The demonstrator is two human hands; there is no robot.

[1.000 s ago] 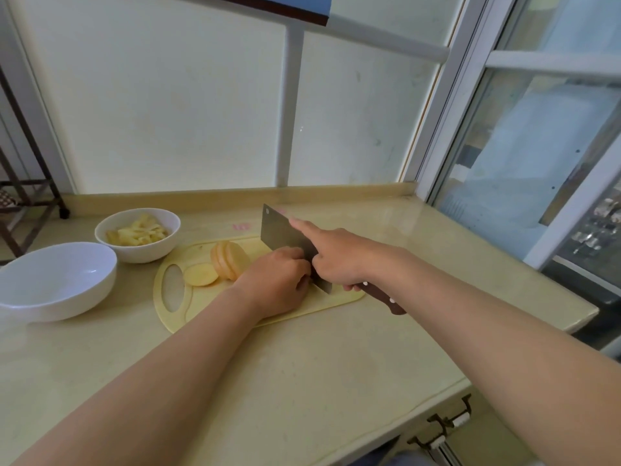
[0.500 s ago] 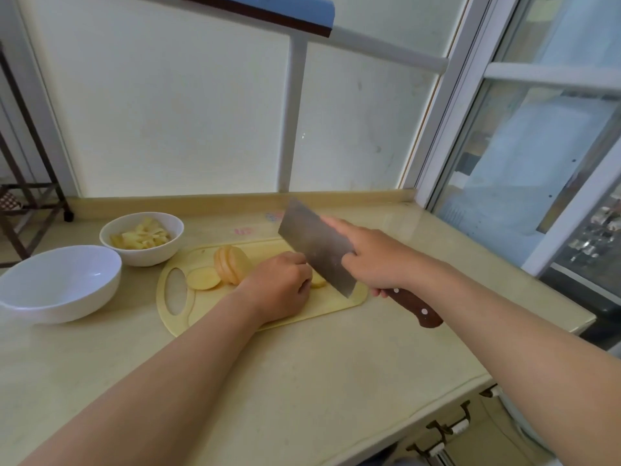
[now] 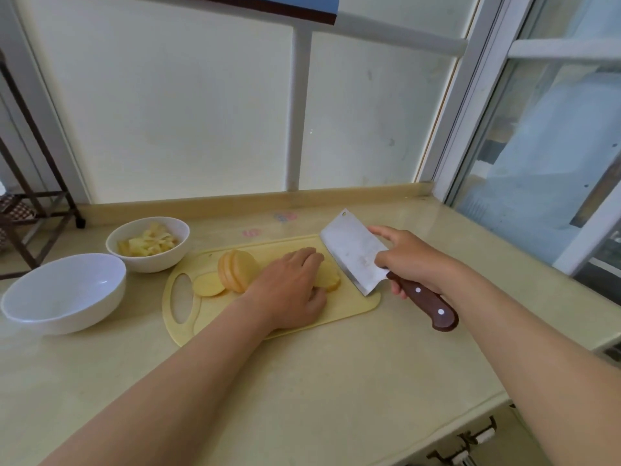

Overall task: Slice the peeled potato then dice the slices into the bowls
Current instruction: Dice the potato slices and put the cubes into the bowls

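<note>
A pale yellow cutting board (image 3: 349,306) lies on the counter. On it a stack of leaning potato slices (image 3: 237,270) stands beside one flat slice (image 3: 208,284). My left hand (image 3: 289,287) rests over more slices (image 3: 327,277) near the board's right end, fingers curled on them. My right hand (image 3: 408,260) grips a cleaver (image 3: 354,250) by its brown handle, forefinger along the spine, the blade lifted and tilted just right of those slices. The small white bowl (image 3: 148,260) holds diced potato.
A larger empty white bowl (image 3: 64,292) sits at the left. A low backsplash and frosted window run behind the counter, whose front edge drops off at lower right. A dark metal rack stands at far left.
The cleaver rose off the board and swung to the right, away from my left hand. My left hand stayed on the slices, which now show at its right side.
</note>
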